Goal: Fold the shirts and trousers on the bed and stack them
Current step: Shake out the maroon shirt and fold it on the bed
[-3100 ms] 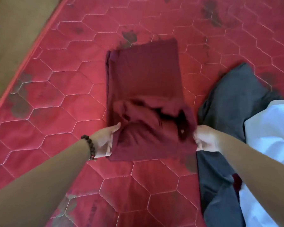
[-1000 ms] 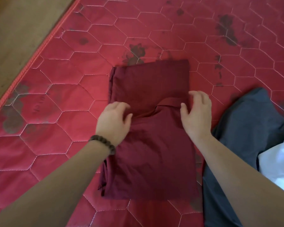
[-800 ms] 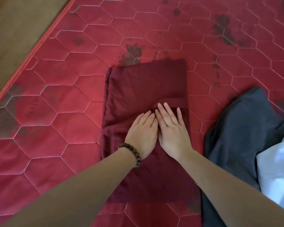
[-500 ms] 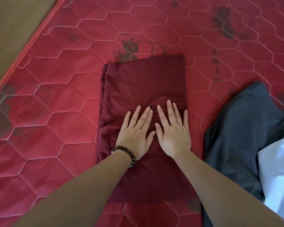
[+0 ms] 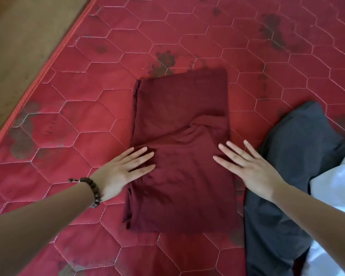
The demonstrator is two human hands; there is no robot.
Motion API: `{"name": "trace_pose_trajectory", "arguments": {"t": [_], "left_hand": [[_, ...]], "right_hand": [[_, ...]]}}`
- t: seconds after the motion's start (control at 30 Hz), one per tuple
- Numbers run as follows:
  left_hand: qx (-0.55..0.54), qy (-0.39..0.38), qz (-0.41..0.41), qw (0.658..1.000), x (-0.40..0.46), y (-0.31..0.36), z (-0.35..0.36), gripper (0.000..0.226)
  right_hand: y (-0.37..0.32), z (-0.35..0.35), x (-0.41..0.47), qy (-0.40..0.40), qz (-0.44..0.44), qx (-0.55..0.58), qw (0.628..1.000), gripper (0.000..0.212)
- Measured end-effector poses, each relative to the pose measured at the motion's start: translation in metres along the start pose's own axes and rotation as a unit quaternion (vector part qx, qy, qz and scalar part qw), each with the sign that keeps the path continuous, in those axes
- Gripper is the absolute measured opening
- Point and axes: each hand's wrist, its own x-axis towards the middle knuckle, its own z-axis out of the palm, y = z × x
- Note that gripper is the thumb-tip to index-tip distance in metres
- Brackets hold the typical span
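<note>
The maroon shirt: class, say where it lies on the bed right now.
In the head view the maroon shirt lies folded mid-frame on the red mattress, between the left hand and right hand, left of the grey garment.

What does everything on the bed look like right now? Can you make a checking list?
Surface: red quilted mattress with dark stains, hexagon stitching.
Job's things: maroon garment partly folded, lying flat; grey garment unfolded to its right, touching it; white garment lying partly on the grey one.
Clutter: nothing seen.
Hands: left hand flat, fingers on the maroon garment's left edge; right hand flat, fingers on its right edge. Beaded bracelet on the left wrist.
Cables: nothing seen.
Surroundings: brown floor beyond the mattress edge.
</note>
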Motion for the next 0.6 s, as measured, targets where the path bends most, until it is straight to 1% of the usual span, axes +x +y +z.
{"name": "trace_pose_trajectory", "arguments": {"t": [0.03, 0.1, 0.2, 0.3, 0.37, 0.4, 0.43, 0.47, 0.5, 0.53, 0.57, 0.6], "left_hand": [[0.003, -0.017, 0.004, 1.0, -0.006, -0.003, 0.003, 0.1], [-0.006, -0.033, 0.003, 0.999, -0.009, -0.004, 0.005, 0.097], [-0.041, -0.058, -0.004, 0.997, -0.004, -0.001, 0.009, 0.091], [-0.081, -0.072, -0.033, 0.994, -0.002, 0.001, 0.01, 0.091], [-0.137, -0.073, -0.055, 0.986, 0.002, 0.005, -0.001, 0.084], [-0.198, -0.086, -0.073, 0.974, 0.005, 0.009, -0.013, 0.083], [-0.278, -0.104, -0.103, 0.949, 0.007, 0.009, -0.02, 0.082], [-0.371, -0.123, -0.154, 0.908, 0.009, 0.004, -0.02, 0.078], [-0.447, -0.141, -0.216, 0.857, 0.011, -0.005, -0.021, 0.066], [-0.512, -0.134, -0.281, 0.801, 0.015, -0.016, -0.025, 0.055], [-0.566, -0.12, -0.35, 0.736, 0.024, -0.025, -0.031, 0.051], [-0.598, -0.1, -0.396, 0.69, 0.034, -0.032, -0.038, 0.043]], "right_hand": [[0.002, 0.0, -0.001, -0.007, -0.03, -0.018, 0.999, 0.102], [0.003, 0.0, 0.003, -0.022, -0.061, -0.032, 0.997, 0.1], [0.001, -0.005, 0.018, -0.052, -0.087, -0.051, 0.994, 0.098], [-0.002, -0.012, 0.023, -0.102, -0.09, -0.029, 0.99, 0.098], [-0.002, -0.014, 0.02, -0.118, -0.079, 0.032, 0.989, 0.097], [-0.002, -0.014, 0.018, -0.128, -0.066, 0.089, 0.985, 0.094], [-0.003, -0.018, 0.017, -0.165, -0.041, 0.17, 0.971, 0.089], [-0.004, -0.026, 0.017, -0.203, -0.003, 0.269, 0.942, 0.083], [-0.005, -0.035, 0.02, -0.227, 0.052, 0.36, 0.903, 0.074], [-0.005, -0.048, 0.023, -0.223, 0.124, 0.463, 0.849, 0.058], [-0.002, -0.057, 0.028, -0.183, 0.215, 0.572, 0.77, 0.039], [0.003, -0.061, 0.035, -0.138, 0.29, 0.661, 0.679, 0.029]]}}
